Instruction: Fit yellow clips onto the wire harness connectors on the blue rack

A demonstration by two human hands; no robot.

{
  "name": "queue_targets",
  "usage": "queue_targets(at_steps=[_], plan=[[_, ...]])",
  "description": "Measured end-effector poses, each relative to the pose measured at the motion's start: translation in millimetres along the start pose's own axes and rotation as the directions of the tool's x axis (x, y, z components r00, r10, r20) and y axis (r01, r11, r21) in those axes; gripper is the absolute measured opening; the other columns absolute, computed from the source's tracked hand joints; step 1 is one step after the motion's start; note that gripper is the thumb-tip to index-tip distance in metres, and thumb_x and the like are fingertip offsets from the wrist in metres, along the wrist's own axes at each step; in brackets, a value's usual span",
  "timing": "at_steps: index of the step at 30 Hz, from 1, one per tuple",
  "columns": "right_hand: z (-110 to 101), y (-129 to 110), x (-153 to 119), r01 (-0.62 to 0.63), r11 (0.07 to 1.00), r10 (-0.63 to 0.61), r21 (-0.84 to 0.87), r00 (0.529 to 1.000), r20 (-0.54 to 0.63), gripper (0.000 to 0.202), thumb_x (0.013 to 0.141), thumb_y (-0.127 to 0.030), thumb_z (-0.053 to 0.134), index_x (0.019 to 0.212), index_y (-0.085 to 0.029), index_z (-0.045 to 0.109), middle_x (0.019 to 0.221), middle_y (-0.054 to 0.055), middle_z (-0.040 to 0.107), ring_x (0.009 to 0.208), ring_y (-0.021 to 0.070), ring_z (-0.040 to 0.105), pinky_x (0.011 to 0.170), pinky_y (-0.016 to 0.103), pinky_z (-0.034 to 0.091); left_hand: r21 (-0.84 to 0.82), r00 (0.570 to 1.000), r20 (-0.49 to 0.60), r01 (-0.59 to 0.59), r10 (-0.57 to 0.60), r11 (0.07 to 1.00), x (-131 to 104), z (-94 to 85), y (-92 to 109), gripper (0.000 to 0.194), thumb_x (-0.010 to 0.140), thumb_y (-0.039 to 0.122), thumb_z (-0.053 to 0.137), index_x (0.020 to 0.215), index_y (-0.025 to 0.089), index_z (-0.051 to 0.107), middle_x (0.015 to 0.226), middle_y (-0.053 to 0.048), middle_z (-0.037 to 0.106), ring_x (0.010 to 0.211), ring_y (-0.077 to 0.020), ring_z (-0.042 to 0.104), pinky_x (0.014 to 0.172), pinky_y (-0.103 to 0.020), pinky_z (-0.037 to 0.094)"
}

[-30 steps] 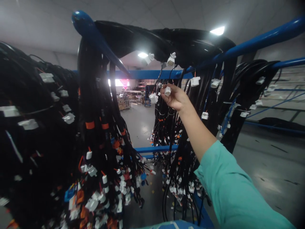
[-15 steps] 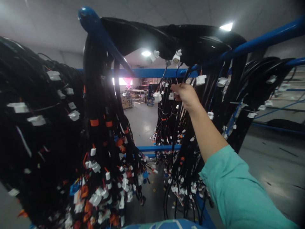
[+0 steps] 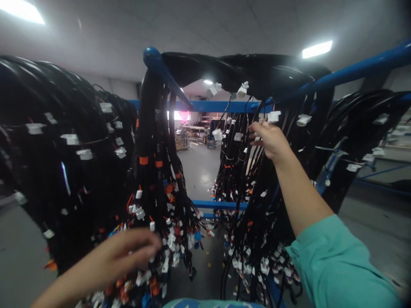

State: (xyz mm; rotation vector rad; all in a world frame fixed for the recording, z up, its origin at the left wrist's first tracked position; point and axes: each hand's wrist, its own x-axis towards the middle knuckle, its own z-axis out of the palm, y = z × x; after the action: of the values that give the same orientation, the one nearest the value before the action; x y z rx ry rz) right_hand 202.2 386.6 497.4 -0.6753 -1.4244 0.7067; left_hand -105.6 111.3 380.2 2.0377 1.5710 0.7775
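Observation:
A large wire harness of thick black cable bundles [image 3: 250,68] hangs over blue rack arms, the left one a blue bar with a rounded end [image 3: 152,55]. My right hand [image 3: 269,139] is raised among its hanging cables. Its fingers are parted beside a thin black cable, just below a white connector [image 3: 273,116]; whether they touch the cable I cannot tell. My left hand [image 3: 138,248], smeared by motion, is low at the left, thumb apart from slightly curled fingers. It appears empty, in front of the white connectors [image 3: 171,241] at the bundle's lower ends.
More black harnesses hang at the left [image 3: 41,94] and right [image 3: 353,115]. A blue crossbar [image 3: 221,205] runs low between the bundles, with another blue beam [image 3: 218,106] higher up. Grey floor [image 3: 199,171] and work benches show farther back.
My left hand has come into view from the lower left. The fingers of my right hand have spread from a pinch. The view has tilted up and turned left, so the rack sits lower and farther right.

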Motion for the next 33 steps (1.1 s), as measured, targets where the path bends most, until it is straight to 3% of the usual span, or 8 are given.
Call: queue_targets(at_steps=[3,7,8,11,17,25,30,33], plan=[[0,-4,-1,-0.035,0.997,0.037,0.065,0.999,-0.021,0.036,0.068,-0.051,0.066,0.072,-0.016,0.06,0.058,-0.004,0.045,0.044,0.0043,0.039,0.033,0.014,0.031,-0.016,0.977,-0.172,-0.13,0.125,0.991,62,-15.8,54,0.034,0.08,0.044,0.052,0.099,0.018,0.059,0.099,-0.007,0.062,0.09,-0.0198,0.057,0.079,-0.033,0.049],[0,-7,0,-0.127,0.971,0.13,0.203,0.991,-0.001,0.042,0.07,-0.056,0.063,0.066,-0.014,0.057,0.046,-0.008,0.031,0.036,0.0022,0.023,0.029,0.015,0.013,0.079,0.794,-0.548,-0.264,0.263,0.961,155,-23.0,118,0.068,0.065,0.044,0.07,0.121,0.015,0.045,0.118,-0.013,0.051,0.091,-0.0211,0.055,0.079,-0.035,0.046],[-1,-7,0,-0.154,0.961,0.156,0.231,0.988,0.012,0.043,0.071,-0.057,0.061,0.065,-0.014,0.057,0.046,-0.008,0.03,0.035,0.0021,0.022,0.029,0.016,0.012,0.046,0.793,-0.558,-0.264,0.244,0.963,175,-23.3,129,0.073,0.065,0.046,0.07,0.123,0.012,0.043,0.112,-0.014,0.053,0.082,-0.0189,0.056,0.074,-0.034,0.046],[-5,-7,-1,-0.223,0.932,0.218,0.284,0.975,0.049,0.044,0.072,-0.059,0.059,0.067,-0.015,0.056,0.045,-0.008,0.03,0.035,0.0021,0.02,0.029,0.016,0.011,-0.28,0.915,-0.397,-0.195,0.072,0.94,216,-24.7,150,0.034,0.082,0.036,0.056,0.098,0.007,0.054,0.068,-0.006,0.056,0.051,-0.0098,0.05,0.053,-0.026,0.041],[-18,-9,-4,-0.305,0.883,0.288,0.357,0.952,0.101,0.044,0.077,-0.06,0.052,0.072,-0.016,0.055,0.044,-0.009,0.027,0.035,0.0025,0.02,0.031,0.016,0.014,-0.774,0.991,-0.032,-0.108,0.131,0.623,227,-27.0,164,0.028,0.093,0.02,0.038,0.07,0.011,0.052,0.053,0.0,0.052,0.038,-0.0025,0.043,0.041,-0.016,0.033],[-20,-9,-2,-0.296,0.869,0.245,0.397,0.954,0.173,0.052,0.078,-0.067,0.043,0.082,-0.017,0.056,0.046,-0.008,0.032,0.035,0.0038,0.025,0.031,0.018,0.016,-0.859,0.994,0.017,-0.042,0.111,0.51,229,-29.7,156,0.026,0.092,0.024,0.04,0.085,0.008,0.06,0.052,-0.001,0.054,0.037,-0.0041,0.045,0.038,-0.016,0.033],[-18,-14,-3,-0.355,0.835,0.254,0.42,0.926,0.279,0.046,0.083,-0.061,0.042,0.088,-0.018,0.057,0.048,-0.007,0.038,0.038,0.0047,0.034,0.034,0.017,0.023,-0.976,0.975,0.015,-0.034,0.223,0.214,231,-18.7,145,0.045,0.095,0.039,0.025,0.092,0.011,0.06,0.059,-0.001,0.06,0.041,-0.004,0.05,0.041,-0.013,0.039],[-17,-17,-4,-0.395,0.799,0.277,0.453,0.911,0.307,0.039,0.086,-0.055,0.043,0.088,-0.019,0.057,0.052,-0.006,0.045,0.041,0.005,0.039,0.037,0.017,0.03,-0.944,0.979,0.104,0.041,0.175,0.328,240,-1.8,142,0.035,0.094,0.022,0.027,0.084,0.01,0.058,0.06,-0.003,0.062,0.045,-0.0063,0.056,0.045,-0.015,0.044]])
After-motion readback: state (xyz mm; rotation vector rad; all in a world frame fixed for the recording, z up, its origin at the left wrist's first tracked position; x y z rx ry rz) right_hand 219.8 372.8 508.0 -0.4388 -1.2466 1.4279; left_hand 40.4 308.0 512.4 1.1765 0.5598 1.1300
